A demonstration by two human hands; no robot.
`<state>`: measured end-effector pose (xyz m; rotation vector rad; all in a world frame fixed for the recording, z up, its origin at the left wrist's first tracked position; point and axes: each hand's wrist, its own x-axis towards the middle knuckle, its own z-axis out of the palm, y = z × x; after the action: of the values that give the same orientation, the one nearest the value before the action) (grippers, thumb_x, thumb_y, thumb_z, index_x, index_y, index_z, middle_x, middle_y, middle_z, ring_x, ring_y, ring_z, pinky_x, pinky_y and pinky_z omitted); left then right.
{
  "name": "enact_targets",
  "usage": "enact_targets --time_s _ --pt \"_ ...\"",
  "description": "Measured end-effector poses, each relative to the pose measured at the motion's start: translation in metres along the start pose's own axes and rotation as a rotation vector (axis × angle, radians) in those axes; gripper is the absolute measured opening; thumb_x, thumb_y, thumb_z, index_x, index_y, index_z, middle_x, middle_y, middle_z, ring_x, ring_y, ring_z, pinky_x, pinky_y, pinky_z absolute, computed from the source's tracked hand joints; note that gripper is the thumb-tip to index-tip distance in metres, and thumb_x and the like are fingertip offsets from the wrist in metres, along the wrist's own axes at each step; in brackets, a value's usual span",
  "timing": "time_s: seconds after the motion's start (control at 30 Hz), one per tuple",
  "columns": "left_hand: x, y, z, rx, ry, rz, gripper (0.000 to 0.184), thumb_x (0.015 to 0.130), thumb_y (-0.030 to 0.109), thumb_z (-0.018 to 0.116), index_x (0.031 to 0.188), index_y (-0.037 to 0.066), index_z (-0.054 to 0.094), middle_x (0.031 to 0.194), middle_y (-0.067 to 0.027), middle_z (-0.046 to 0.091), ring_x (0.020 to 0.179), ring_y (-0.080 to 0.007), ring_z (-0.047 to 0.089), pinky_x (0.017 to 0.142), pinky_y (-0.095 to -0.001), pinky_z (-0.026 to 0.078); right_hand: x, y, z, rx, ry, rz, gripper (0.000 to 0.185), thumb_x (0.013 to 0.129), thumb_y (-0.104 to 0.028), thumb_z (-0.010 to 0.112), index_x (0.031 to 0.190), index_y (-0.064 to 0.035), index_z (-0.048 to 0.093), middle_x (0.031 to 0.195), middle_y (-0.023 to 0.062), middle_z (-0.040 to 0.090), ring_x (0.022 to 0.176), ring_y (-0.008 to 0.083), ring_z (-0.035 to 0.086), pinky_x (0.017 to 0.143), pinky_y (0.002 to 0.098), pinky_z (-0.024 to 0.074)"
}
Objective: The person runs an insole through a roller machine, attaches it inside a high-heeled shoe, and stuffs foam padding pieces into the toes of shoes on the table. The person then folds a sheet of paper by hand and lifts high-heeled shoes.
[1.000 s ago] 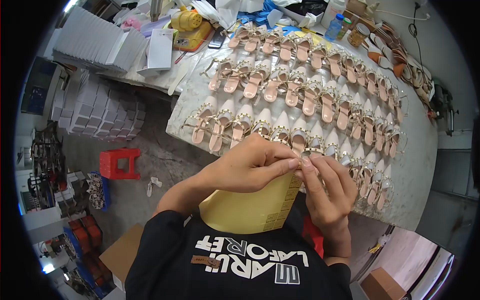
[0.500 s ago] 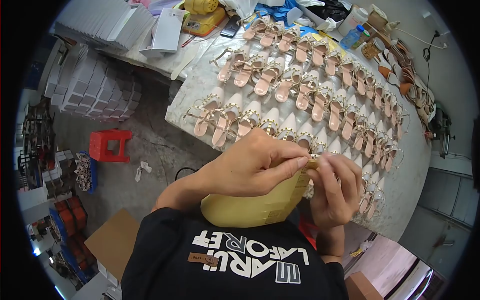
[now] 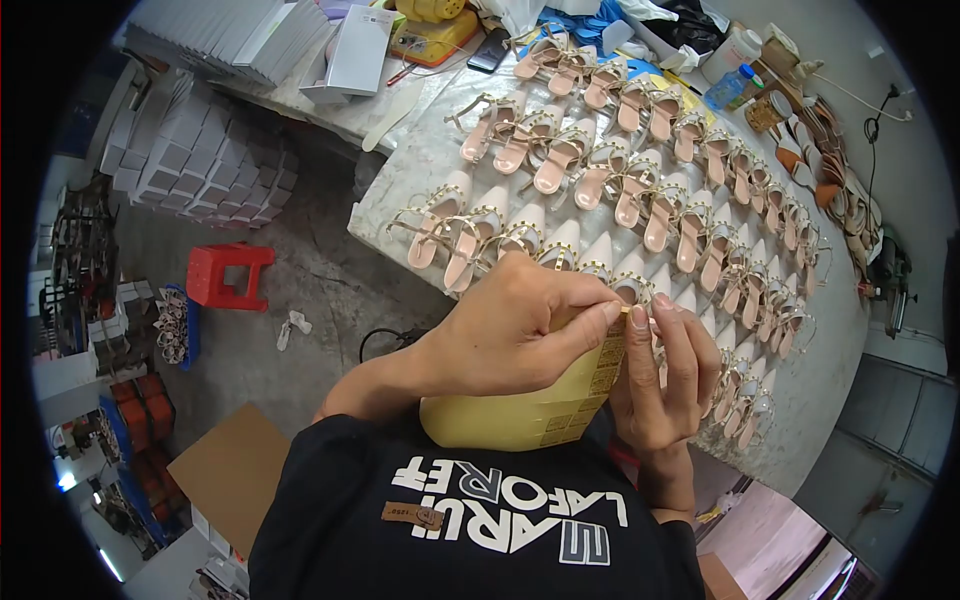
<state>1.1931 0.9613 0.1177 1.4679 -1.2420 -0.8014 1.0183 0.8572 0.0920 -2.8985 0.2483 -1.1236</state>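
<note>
A long, curved sheet of yellow labels with dark printed blocks hangs between my hands and my shirt. My left hand is closed, pinching the sheet's upper edge between thumb and forefinger. Against that same edge, the fingertips of my right hand are drawn together, its other fingers bent behind. Whether a single label has come loose between the fingertips is too small to tell. Just beyond my hands stand rows of pale pointed sandals with studded straps, on a grey table.
White boxes, a yellow device and a phone lie at the table's far left. Bottles and a jar stand at the back right. On the floor are a red stool, stacked white boxes and an opened carton.
My right fingers have straightened somewhat and shifted at the sheet's edge. My left hand keeps its pinch. The whole view has swung slightly, moving the table to the right in the picture.
</note>
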Motion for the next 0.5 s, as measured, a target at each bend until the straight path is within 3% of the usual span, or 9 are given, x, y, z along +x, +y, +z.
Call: enact_targets --time_s 0.33,0.43,0.5 --pt "-0.002 -0.001 0.009 -0.020 0.011 -0.063 0.017 0.096 0.010 0.062 0.103 -0.002 0.073 0.066 -0.0090 0.065 0.058 -0.0070 0.056 0.053 -0.0252 0.043 -0.009 0.001 -0.001 0.073 -0.026 0.031 0.033 0.086 0.005 0.065 0.118 0.0006 0.069 0.121 0.0175 0.063 0.110 0.0343 0.060 0.089 0.0404 0.0555" --pt "-0.004 0.000 0.010 -0.072 0.000 -0.124 0.019 0.097 0.011 0.062 0.104 -0.003 0.072 0.069 -0.0055 0.066 0.063 -0.0041 0.056 0.056 -0.0234 0.044 -0.008 0.001 -0.003 0.200 0.029 0.105 0.028 0.081 0.009 0.069 0.107 -0.0005 0.070 0.120 0.0169 0.063 0.110 0.0339 0.060 0.086 0.0388 0.0545" --pt "-0.004 0.000 0.010 -0.093 -0.024 -0.188 0.020 0.098 0.013 0.062 0.105 -0.004 0.072 0.071 -0.0029 0.068 0.066 -0.0028 0.056 0.058 -0.0224 0.045 -0.004 0.000 -0.007 0.470 0.037 0.343 0.022 0.077 0.011 0.073 0.095 -0.0017 0.069 0.117 0.0157 0.063 0.106 0.0329 0.060 0.081 0.0363 0.0519"
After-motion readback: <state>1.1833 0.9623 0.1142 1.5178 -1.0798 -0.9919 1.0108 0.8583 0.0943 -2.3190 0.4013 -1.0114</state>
